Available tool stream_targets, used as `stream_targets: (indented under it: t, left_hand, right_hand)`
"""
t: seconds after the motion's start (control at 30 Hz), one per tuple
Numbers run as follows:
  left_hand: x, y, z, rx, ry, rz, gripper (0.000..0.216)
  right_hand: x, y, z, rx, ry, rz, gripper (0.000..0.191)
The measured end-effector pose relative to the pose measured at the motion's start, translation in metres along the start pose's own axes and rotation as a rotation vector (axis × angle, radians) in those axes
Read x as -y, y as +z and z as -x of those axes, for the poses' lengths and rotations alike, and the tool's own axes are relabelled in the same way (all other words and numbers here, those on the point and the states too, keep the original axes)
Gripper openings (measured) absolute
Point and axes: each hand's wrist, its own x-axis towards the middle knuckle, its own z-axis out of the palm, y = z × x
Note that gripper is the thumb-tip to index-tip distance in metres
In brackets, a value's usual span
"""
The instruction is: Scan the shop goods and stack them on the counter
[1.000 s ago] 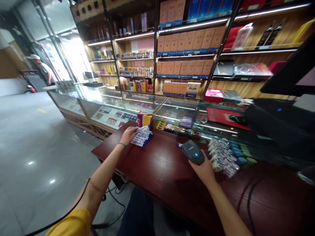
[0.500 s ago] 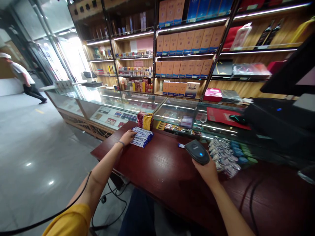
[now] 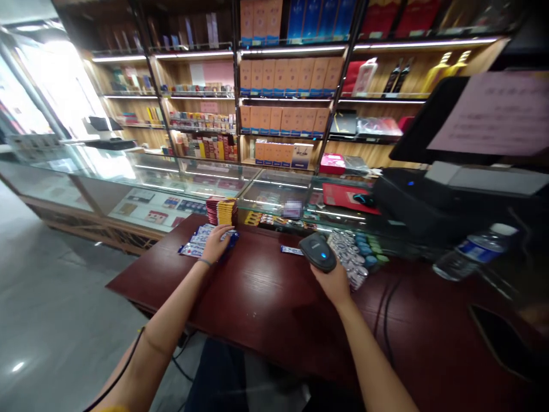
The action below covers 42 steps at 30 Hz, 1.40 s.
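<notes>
- The left hand (image 3: 217, 241) lies palm down, its fingers (image 3: 223, 230) spread and flat, not curled around anything. They rest on top of a fanned pile of blue-and-white packets (image 3: 191, 247).
- Most of the pile shows to the left of those fingers and on their near side, at the far left corner of the dark wooden surface (image 3: 266, 297).
- The right hand (image 3: 333, 281) has its fingers wrapped tight around the grip of a black scanner (image 3: 318, 252). The scanner's head points away from the person and slightly left, and a blue light shows on top.
- One single packet (image 3: 291, 250) lies loose on the surface just left of the scanner's head. Its long axis runs side to side.
- This packet sits between the two hands and is much nearer to the right hand.
- Just beyond the left fingers, a stack of red and yellow packs (image 3: 222, 210) stands against the glass display case (image 3: 171, 177).
- A cluster of foil-topped cups (image 3: 349, 257) lies right of the scanner, and a water bottle (image 3: 474, 258) lies on its side well off to the right.
</notes>
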Motion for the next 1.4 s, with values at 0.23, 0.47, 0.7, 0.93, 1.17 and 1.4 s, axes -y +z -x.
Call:
stream_targets:
  t: [0.23, 0.47, 0.7, 0.93, 1.17, 1.4]
  left_hand:
    - [-0.089, 0.092, -0.009, 0.084, 0.043, 0.249, 0.029]
    - [-0.121, 0.159, 0.003, 0.251, 0.115, 0.288, 0.034]
    - [-0.118, 0.172, 0.015, 0.444, 0.192, 0.069, 0.051]
    - [-0.125, 0.169, 0.015, 0.468, 0.198, 0.007, 0.028]
    - [-0.126, 0.157, 0.013, 0.369, 0.080, 0.111, 0.022]
    - [-0.112, 0.147, 0.003, 0.273, -0.459, 0.835, 0.030]
  right_hand:
    - [0.003, -0.023, -0.009, -0.048, 0.067, 0.020, 0.043]
    - [0.004, -0.031, -0.013, -0.070, 0.071, 0.049, 0.042]
    - [0.008, -0.033, -0.012, -0.034, 0.082, 0.077, 0.039]
    - [0.012, -0.030, -0.012, -0.063, 0.071, 0.049, 0.042]
    - [0.009, -0.028, -0.010, -0.048, 0.092, 0.056, 0.045]
    - [0.007, -0.022, -0.010, -0.078, 0.064, 0.021, 0.035]
